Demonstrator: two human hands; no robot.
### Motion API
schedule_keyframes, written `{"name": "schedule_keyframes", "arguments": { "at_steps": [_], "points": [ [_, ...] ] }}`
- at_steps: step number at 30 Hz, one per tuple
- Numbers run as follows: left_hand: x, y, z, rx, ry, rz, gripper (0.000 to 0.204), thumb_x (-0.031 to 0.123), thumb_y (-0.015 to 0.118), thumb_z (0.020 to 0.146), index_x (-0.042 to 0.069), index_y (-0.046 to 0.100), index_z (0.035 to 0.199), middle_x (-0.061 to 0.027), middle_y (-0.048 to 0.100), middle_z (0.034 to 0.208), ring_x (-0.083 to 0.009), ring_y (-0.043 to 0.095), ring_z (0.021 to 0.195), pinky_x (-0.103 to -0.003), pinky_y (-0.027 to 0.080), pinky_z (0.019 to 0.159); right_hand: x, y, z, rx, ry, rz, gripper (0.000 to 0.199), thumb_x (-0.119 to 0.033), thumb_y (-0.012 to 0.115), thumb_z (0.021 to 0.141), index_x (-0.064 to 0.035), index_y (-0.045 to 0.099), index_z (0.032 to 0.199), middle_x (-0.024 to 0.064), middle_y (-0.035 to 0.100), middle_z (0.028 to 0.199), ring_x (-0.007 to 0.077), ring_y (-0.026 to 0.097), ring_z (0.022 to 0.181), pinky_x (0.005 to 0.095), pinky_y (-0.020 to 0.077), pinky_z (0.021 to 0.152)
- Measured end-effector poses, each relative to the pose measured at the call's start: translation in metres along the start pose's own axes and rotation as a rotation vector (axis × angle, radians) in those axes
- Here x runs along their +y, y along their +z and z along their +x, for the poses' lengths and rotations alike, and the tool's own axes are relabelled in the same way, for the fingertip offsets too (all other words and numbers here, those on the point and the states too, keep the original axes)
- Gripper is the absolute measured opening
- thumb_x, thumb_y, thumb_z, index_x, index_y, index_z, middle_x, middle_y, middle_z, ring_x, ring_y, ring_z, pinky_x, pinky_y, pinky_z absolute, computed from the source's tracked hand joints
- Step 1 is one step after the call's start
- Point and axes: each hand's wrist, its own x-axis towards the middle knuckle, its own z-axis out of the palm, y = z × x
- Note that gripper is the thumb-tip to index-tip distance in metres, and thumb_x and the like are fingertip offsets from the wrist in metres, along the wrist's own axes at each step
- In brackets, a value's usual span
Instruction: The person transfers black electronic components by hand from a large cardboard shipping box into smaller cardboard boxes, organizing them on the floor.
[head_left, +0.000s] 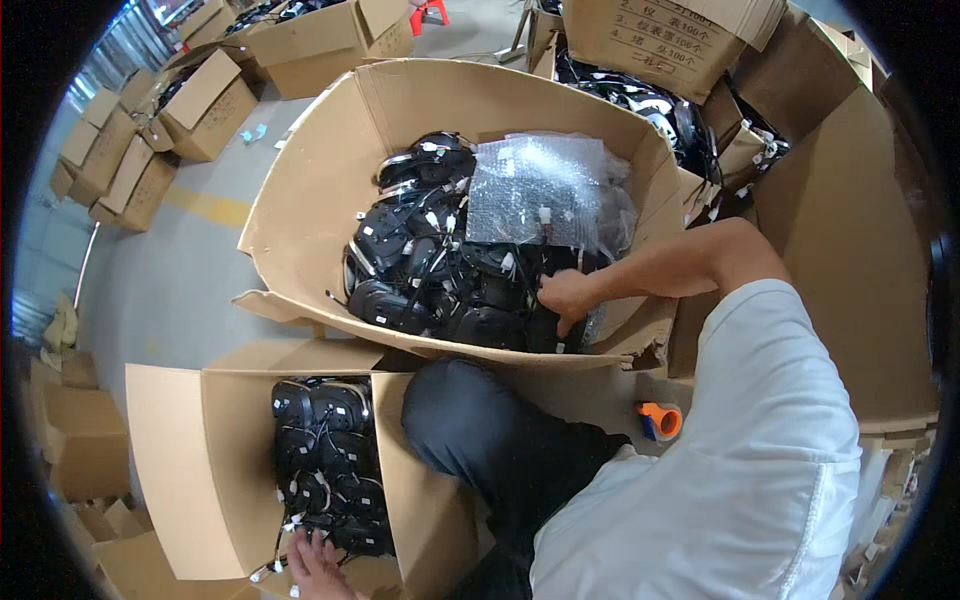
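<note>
Work done: small box [215, 470] close to the person's knee [470, 420] looks nearly full of black parts [330, 465]. They sit in tidy rows, and I think this box is almost packed.
Work left: big box [330, 170] beyond the knee holds a messy heap of black parts [420, 270]. A lot looks left to sort.
Right hand: right hand [565, 297] is down in the big box, at the near side of the heap. Its fingers curl onto a black part, but I cannot tell if it grips it.
Left hand: left hand [318, 568] rests at the near end of the small box, fingers spread flat on the parts and white tags. It holds nothing.
Black parts: hard, shiny, rounded shells like plastic. Thin black wires and small white plugs hang off them.
Bubble wrap: clear bubble wrap bag [545, 190] lies on the far side of the heap in the big box. It looks bumpy, soft and crinkly.
Boxes: brown cardboard, flat and stiff. The big box has a torn, bent front wall.
Tape roll: orange tape holder [660, 420] lies to the right of the knee, round and smooth.
Other boxes: more brown boxes [200, 100] stand on the grey floor [170, 290], far left of the big box.
</note>
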Motion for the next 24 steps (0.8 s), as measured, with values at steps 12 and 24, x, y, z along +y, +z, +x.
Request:
{"name": "schedule_keyframes", "arguments": {
  "at_steps": [12, 24],
  "points": [
    [0.106, 0.192, -0.093, -0.467, 1.106, 0.663, 0.094, 0.022, 0.09, 0.066, 0.002, 0.041, 0.144, -0.0237, 0.037, 0.149, -0.0421, 0.037, 0.137, -0.054, 0.029, 0.115, -0.069, -0.243, 0.012, 0.201, 0.075, 1.222, 0.057, -0.044, 0.076, 0.081, 0.007, 0.067, 0.106, 0.0099, 0.069, 0.085, 0.0156, 0.065, 0.07, 0.0266, 0.0505, 0.054],
    [0.075, 0.067, -0.046, 0.3, 0.402, -0.175, 0.044, 0.014, 0.072, 0.09, -0.011, 0.056, 0.124, -0.0206, 0.067, 0.113, -0.0249, 0.068, 0.089, -0.036, 0.06, 0.077, -0.058, -0.166, 0.099, 0.237, 0.112, 0.139, 0.053, -0.051, 0.06, 0.092, 0.0007, 0.07, 0.086, 0.0191, 0.072, 0.082, 0.0325, 0.071, 0.077, 0.0439, 0.0567, 0.066]
  ]
}}
